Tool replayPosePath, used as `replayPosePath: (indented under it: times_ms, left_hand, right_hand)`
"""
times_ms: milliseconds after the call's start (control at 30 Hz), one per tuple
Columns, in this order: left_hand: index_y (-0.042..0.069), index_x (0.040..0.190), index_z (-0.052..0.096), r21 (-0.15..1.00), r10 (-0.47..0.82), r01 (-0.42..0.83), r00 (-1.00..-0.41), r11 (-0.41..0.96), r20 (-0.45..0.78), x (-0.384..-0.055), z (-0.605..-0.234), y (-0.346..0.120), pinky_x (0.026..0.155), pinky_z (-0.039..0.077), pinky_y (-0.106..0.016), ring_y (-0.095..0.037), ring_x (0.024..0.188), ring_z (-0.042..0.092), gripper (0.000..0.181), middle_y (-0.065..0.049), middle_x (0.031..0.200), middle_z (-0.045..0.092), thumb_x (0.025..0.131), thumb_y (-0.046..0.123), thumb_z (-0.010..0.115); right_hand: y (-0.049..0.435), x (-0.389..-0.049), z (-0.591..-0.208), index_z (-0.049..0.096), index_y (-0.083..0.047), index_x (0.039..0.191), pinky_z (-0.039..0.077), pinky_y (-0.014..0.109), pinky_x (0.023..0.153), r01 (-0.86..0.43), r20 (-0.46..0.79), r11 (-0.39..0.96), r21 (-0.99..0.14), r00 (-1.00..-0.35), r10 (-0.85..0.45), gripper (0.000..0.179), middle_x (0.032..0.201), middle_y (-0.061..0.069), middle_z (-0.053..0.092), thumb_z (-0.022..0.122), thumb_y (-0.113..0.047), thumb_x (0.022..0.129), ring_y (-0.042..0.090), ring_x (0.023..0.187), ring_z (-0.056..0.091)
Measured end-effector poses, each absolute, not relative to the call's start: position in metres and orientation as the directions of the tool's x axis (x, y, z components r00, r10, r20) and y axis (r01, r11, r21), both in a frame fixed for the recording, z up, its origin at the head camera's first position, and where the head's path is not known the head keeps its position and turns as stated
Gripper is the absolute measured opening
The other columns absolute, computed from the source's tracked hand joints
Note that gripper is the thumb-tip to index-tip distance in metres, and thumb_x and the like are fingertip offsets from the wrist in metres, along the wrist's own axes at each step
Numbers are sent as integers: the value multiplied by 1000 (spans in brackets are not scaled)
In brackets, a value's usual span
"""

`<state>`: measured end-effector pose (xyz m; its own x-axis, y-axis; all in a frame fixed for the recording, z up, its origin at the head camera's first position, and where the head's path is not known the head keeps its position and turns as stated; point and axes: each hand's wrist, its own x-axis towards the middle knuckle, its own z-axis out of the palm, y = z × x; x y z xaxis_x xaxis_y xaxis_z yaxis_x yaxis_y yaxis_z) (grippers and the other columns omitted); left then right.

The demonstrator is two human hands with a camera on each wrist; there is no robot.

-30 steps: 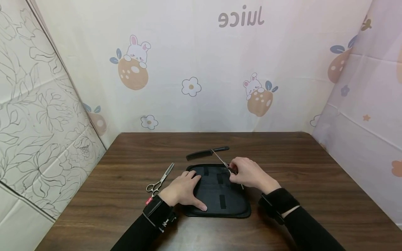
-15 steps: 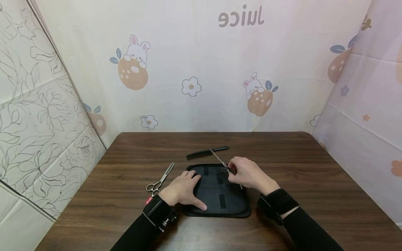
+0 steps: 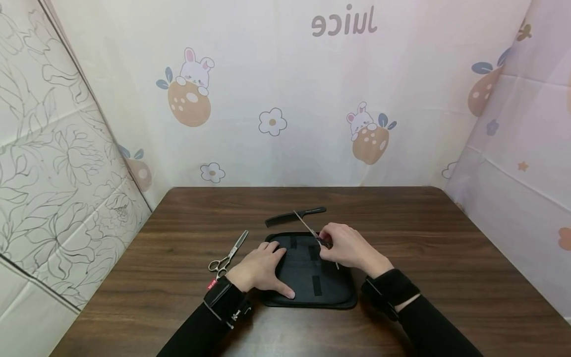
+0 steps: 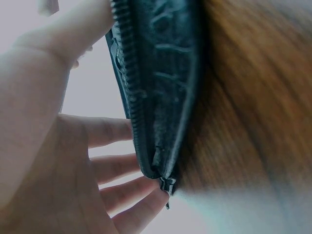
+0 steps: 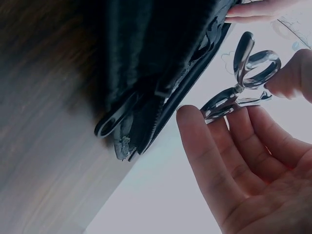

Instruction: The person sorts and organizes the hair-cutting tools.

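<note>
A black zippered case (image 3: 303, 297) lies flat on the table with dark strap loops (image 3: 317, 285) on its upper face. My left hand (image 3: 261, 268) rests on its left side, thumb and fingers spread. In the left wrist view the fingers reach along the zipper edge (image 4: 130, 87). Over the right part of the case, my right hand (image 3: 347, 249) holds a pair of hair scissors (image 3: 305, 222) near the handles, blades pointing away and to the left. The right wrist view shows the shiny finger rings (image 5: 265, 68) between thumb and fingers.
Silver thinning scissors (image 3: 240, 242) lie left of the case, beside a small red tag (image 3: 211, 284) near the left wrist. A black comb (image 3: 281, 218) lies behind the case. A zipper pull (image 5: 114, 117) hangs off the case's side. Patterned curtains surround the wooden table (image 3: 401, 208).
My right hand has shifted slightly left, carrying the scissors, whose tips now overlap more of the comb in the head view. The left hand has stayed in place on the case.
</note>
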<state>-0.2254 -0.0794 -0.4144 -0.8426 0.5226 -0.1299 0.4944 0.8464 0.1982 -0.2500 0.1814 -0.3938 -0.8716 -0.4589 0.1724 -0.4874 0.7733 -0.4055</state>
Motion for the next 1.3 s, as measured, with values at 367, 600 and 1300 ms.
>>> replayPosePath:
  times_ms: [367,600,1300]
  left_hand:
    - [10,153,46,210,517,485,-845,849,-139,-225,-412,-80,114,35,-47,-33,145,35,110,-14,158,38,70,74,79]
    - [10,152,46,205,525,494,-840,845,-138,-224,-411,-81,114,36,-47,-34,144,36,109,-15,157,39,71,74,78]
    - [9,151,48,234,512,472,-846,850,-151,-225,-409,-79,114,35,-47,-34,145,36,102,-15,158,39,75,71,77]
  right_hand:
    - [174,-248,-398,69,-9,103,45,33,68,-483,182,755,-443,-873,-452,15,88,-3,58,70,-14,89,13,74,51]
    - [168,-246,-401,69,-10,102,46,32,67,-481,188,756,-444,-875,-446,15,87,-4,58,71,-14,88,12,74,51]
    - [169,-242,-398,69,-9,102,46,32,69,-474,180,751,-459,-878,-443,15,88,-3,59,72,-14,89,12,75,52]
